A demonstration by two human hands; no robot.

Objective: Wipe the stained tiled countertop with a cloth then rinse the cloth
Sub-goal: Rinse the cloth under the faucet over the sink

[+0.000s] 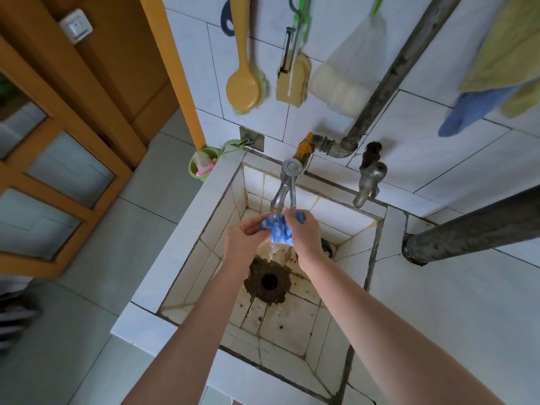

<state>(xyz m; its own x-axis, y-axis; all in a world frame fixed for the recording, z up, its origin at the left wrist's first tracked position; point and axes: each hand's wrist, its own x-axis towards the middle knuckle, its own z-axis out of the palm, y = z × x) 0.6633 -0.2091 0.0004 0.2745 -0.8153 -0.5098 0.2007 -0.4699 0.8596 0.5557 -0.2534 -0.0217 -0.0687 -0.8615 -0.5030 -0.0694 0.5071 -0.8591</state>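
While water is running from the tap (pixel 283 190), left hand (pixel 248 236) and right hand (pixel 304 232) are both gripping the blue cloth (pixel 279 229) beneath it, rinsing over the sink (pixel 204 229).

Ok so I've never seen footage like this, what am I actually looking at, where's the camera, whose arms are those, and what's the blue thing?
There is no machine here. This is a single picture from a wide-angle camera worn on a person's head and looking down, so the two bare arms reaching in from the bottom are the wearer's own. The left hand and the right hand both grip a small blue cloth and hold it under water running from the tap. Below them is a stained tiled sink with a dark drain hole. A second tap sits further right. On the wall above hang a yellow brush and a sponge, and towels hang at the top right.
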